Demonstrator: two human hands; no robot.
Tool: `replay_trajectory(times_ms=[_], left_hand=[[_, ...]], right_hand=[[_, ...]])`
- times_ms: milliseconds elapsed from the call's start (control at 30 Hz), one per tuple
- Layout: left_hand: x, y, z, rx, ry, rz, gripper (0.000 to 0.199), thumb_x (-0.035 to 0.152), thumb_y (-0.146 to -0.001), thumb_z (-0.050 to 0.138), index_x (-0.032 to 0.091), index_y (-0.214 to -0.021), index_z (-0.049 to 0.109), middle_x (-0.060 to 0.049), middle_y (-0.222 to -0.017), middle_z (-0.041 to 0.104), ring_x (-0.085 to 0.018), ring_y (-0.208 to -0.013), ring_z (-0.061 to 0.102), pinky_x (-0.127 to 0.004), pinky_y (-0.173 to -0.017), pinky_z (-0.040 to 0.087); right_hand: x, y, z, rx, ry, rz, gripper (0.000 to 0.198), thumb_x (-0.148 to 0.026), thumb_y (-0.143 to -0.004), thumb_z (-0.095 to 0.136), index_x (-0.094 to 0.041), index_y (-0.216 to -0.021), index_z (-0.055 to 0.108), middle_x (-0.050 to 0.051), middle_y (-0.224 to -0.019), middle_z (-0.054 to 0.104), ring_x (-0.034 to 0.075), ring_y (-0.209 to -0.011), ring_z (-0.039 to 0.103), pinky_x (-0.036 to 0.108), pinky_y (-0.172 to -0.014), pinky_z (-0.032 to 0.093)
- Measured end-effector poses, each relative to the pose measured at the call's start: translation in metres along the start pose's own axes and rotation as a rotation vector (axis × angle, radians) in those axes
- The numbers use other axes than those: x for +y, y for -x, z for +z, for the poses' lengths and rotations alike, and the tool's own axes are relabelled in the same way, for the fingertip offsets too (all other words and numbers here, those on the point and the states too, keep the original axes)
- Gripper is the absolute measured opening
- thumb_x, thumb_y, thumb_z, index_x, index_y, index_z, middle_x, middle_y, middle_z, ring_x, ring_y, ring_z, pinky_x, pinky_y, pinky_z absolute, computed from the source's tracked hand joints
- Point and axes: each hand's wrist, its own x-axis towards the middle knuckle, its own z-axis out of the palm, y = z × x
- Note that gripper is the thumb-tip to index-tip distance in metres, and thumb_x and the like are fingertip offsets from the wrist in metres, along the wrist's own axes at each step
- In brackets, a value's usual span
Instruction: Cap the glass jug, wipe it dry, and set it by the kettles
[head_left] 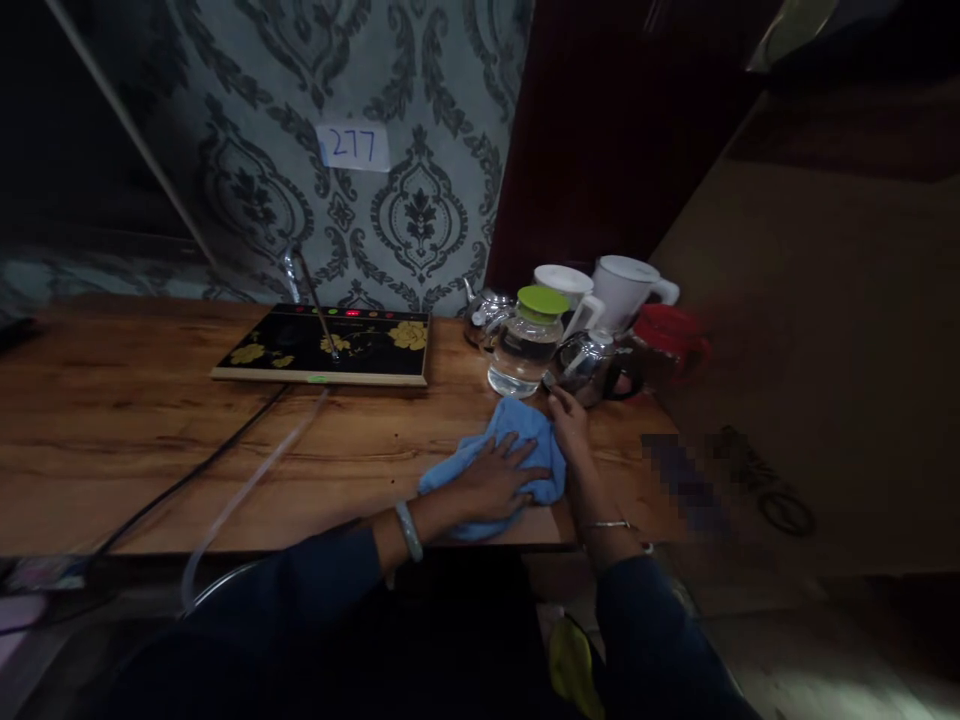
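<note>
My left hand [499, 478] lies flat with spread fingers on a crumpled blue cloth [544, 462] near the table's front edge. Just right of the cloth, my right hand [571, 425] reaches forward with its fingers drawn together. Its fingertips are at the lower left side of a shiny metal kettle [585, 362] with a black handle; whether they grip its spout is too dim to tell. Close behind the cloth stands a glass jug [523, 350] of clear liquid under a green lid [542, 302].
White lidded pitchers [626, 290], a small metal teapot [487, 312] and a red-topped jug [667, 335] crowd the back right. A black panel with gold flowers [367, 345] and a thin spout sits left on the wooden table [135, 420]. A cable [202, 465] and clear tube [255, 480] cross the front edge.
</note>
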Motion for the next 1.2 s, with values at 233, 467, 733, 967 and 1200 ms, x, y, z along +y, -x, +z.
replay_trajectory(times_ms=[233,467,733,967,1200], left_hand=[[-0.042,-0.025,-0.014,0.092,-0.089,-0.085,0.047,0.028,-0.089,0.048,0.029,-0.136,0.049,-0.007,-0.151,0.036,-0.034,-0.141,0.024,-0.055,-0.11,0.028],[-0.041,0.015,-0.013,0.119,-0.117,-0.084,0.05,0.019,-0.089,0.044,0.031,-0.137,0.049,-0.006,-0.153,0.035,-0.032,-0.141,0.026,-0.054,-0.108,0.033],[-0.01,-0.019,0.01,0.067,-0.073,0.026,0.056,0.029,-0.089,0.047,0.025,-0.144,0.038,-0.009,-0.155,0.029,-0.034,-0.143,0.021,-0.054,-0.112,0.028],[0.024,-0.108,0.018,0.072,-0.063,0.046,0.054,0.03,-0.086,0.051,0.016,-0.137,0.046,-0.015,-0.147,0.041,-0.039,-0.138,0.027,-0.06,-0.11,0.027],[0.028,-0.105,0.015,0.079,-0.088,0.041,0.049,0.02,-0.086,0.043,0.018,-0.134,0.051,-0.013,-0.146,0.044,-0.041,-0.136,0.032,-0.061,-0.106,0.032]], right_hand=[[-0.001,0.027,-0.032,-0.074,0.265,-0.2,0.04,-0.043,-0.08,0.05,-0.014,-0.101,0.069,0.014,-0.106,0.07,0.027,-0.1,0.061,0.045,-0.094,0.043],[-0.012,0.031,-0.029,0.043,0.252,-0.193,0.033,-0.034,-0.086,0.044,-0.016,-0.1,0.068,0.011,-0.102,0.07,0.023,-0.097,0.061,0.04,-0.092,0.046],[-0.038,0.034,-0.039,0.105,0.23,-0.272,0.033,-0.033,-0.092,0.04,-0.018,-0.104,0.067,0.009,-0.108,0.068,0.02,-0.104,0.059,0.035,-0.096,0.044],[-0.056,0.047,-0.062,0.072,0.448,-0.298,0.032,-0.029,-0.092,0.043,-0.016,-0.111,0.066,0.012,-0.12,0.062,0.023,-0.117,0.051,0.039,-0.105,0.036],[-0.041,0.055,-0.07,0.128,0.455,-0.219,0.035,-0.031,-0.094,0.039,-0.019,-0.117,0.062,0.011,-0.127,0.059,0.024,-0.122,0.047,0.045,-0.106,0.033]])
